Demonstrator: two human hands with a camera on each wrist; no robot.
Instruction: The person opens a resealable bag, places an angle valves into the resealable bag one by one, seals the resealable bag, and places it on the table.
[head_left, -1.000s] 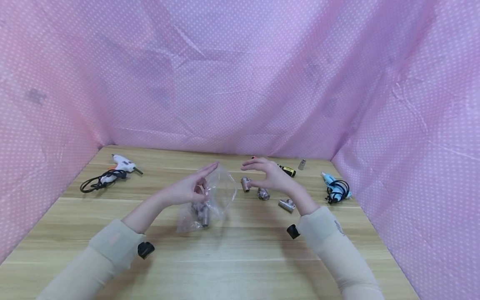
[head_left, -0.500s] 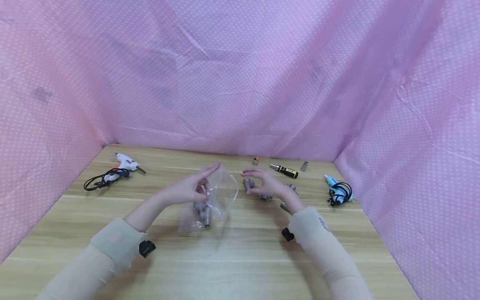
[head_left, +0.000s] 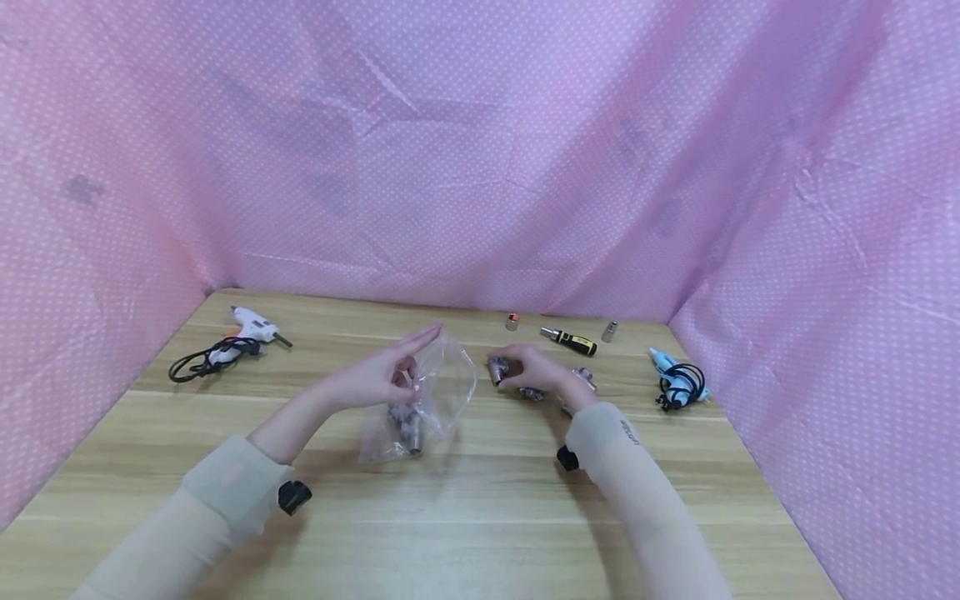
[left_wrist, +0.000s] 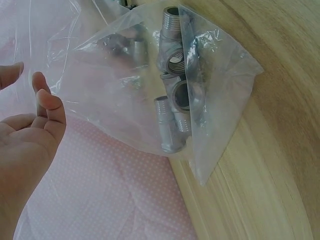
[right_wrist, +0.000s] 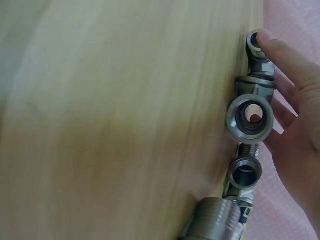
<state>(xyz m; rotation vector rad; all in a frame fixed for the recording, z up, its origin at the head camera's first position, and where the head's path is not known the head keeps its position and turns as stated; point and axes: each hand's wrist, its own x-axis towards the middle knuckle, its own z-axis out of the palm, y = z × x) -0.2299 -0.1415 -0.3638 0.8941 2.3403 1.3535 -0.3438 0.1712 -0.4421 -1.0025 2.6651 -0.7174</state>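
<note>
My left hand [head_left: 375, 379] pinches the mouth of a clear plastic bag [head_left: 453, 379] between thumb and fingers. Inside the bag lie several silvery threaded pipe fittings [left_wrist: 172, 95], tee-shaped where their form shows. My right hand [head_left: 536, 369] is low over the table, its thumb and fingers around a metal tee fitting [head_left: 497, 372]. In the right wrist view the thumb tip touches the end of that fitting [right_wrist: 257, 55]; the other fingers are partly hidden behind the metal. More loose fittings [head_left: 532, 394] lie under and beside the right wrist, partly covered by it.
At the back lie a small metal piece with a red top [head_left: 512, 322], a black-and-yellow screwdriver [head_left: 573, 342] and a metal connector [head_left: 609, 332]. A white glue gun [head_left: 251, 327] is at left, a blue one [head_left: 675, 385] at right. Pink cloth [head_left: 450, 167] hangs around the wooden table [head_left: 465, 533].
My right hand has come down and slightly left; its spread fingers have closed in around the tee fitting. The left hand and the bag have stayed almost still.
</note>
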